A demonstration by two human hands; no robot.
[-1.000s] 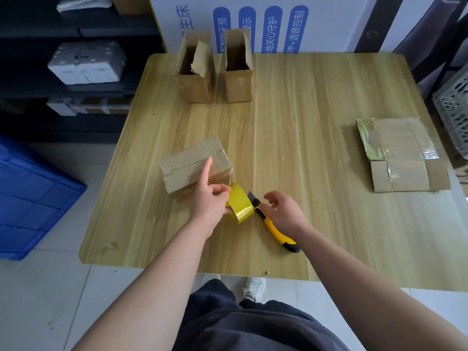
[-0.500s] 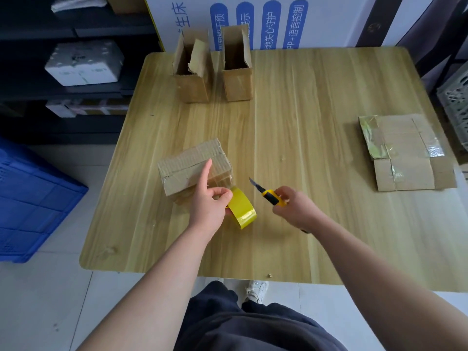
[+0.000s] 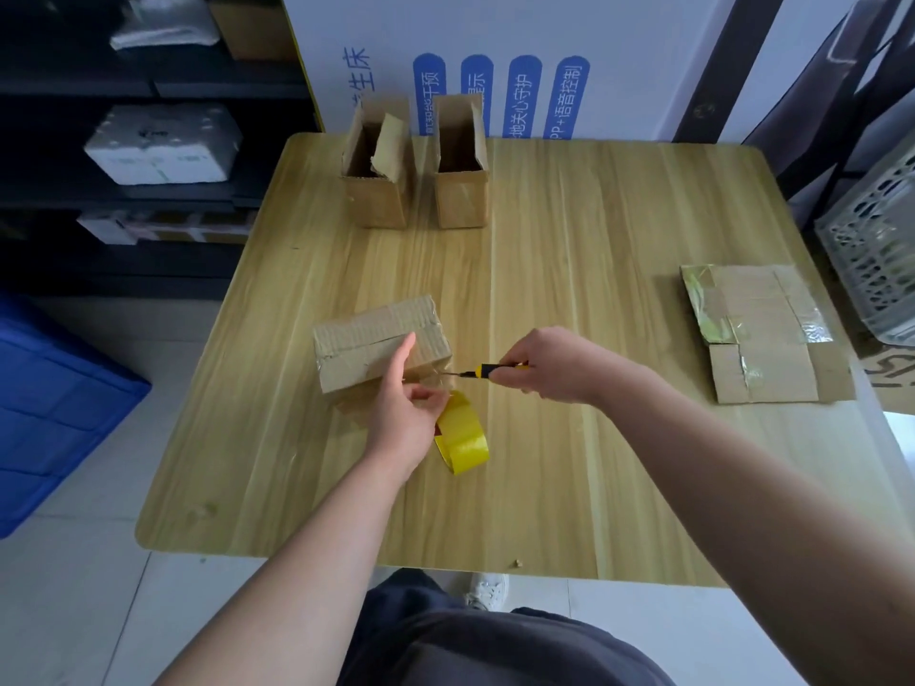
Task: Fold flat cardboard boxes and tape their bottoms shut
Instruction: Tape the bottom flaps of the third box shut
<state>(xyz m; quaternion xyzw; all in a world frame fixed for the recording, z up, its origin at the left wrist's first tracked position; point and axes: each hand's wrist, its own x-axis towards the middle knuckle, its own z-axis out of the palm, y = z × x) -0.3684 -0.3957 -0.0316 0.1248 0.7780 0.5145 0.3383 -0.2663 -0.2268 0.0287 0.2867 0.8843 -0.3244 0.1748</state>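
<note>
Yellow tape (image 3: 463, 438) pinched in my left hand (image 3: 401, 413); right hand (image 3: 549, 363) grips knife (image 3: 495, 371) pointing 9 o'clock at it, a slip could cut me

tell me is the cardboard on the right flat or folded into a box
Flat: the cardboard lies spread on the table, flaps out, not formed into a box.

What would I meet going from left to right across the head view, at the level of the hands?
Blue crate → cardboard box → yellow tape roll → right hand holding the knife → flat cardboard → grey basket.
</note>
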